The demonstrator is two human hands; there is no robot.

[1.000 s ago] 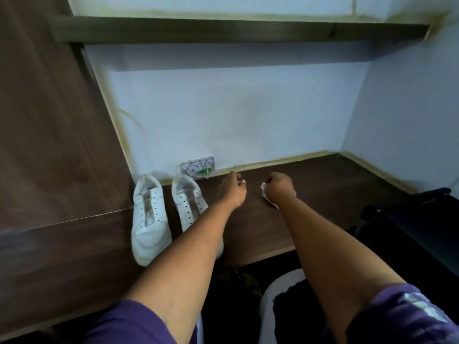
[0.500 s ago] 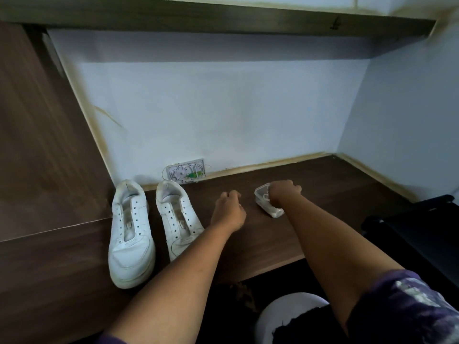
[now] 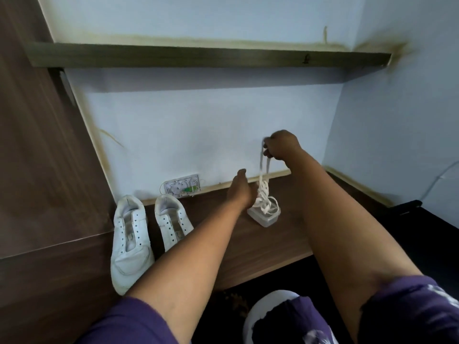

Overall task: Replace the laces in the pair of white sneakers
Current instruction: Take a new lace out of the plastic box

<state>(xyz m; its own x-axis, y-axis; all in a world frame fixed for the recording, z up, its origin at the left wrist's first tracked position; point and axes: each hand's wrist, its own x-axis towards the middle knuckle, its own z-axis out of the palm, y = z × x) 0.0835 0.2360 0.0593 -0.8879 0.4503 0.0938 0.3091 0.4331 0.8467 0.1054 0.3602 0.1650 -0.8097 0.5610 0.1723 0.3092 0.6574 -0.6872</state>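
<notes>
Two white sneakers without laces stand side by side on the brown desk (image 3: 280,247), the left sneaker (image 3: 129,242) nearer the desk's front edge, the right sneaker (image 3: 172,220) partly behind my left forearm. A small clear plastic container (image 3: 264,217) sits on the desk to their right. My right hand (image 3: 280,147) is raised above it and pinches white laces (image 3: 263,192), which hang in a tangled bunch down into the container. My left hand (image 3: 241,189) is beside the container's left side, at the hanging laces; whether it holds anything is hidden.
A white wall socket plate (image 3: 182,187) sits on the wall just behind the sneakers. A wooden shelf (image 3: 198,57) runs overhead. A brown wooden panel (image 3: 37,145) closes the left side. A dark object (image 3: 427,219) stands at the right, and a white stool edge (image 3: 263,304) is below.
My right hand has risen from the container, pulling the white laces up out of it. My left hand has moved right to the container's side.
</notes>
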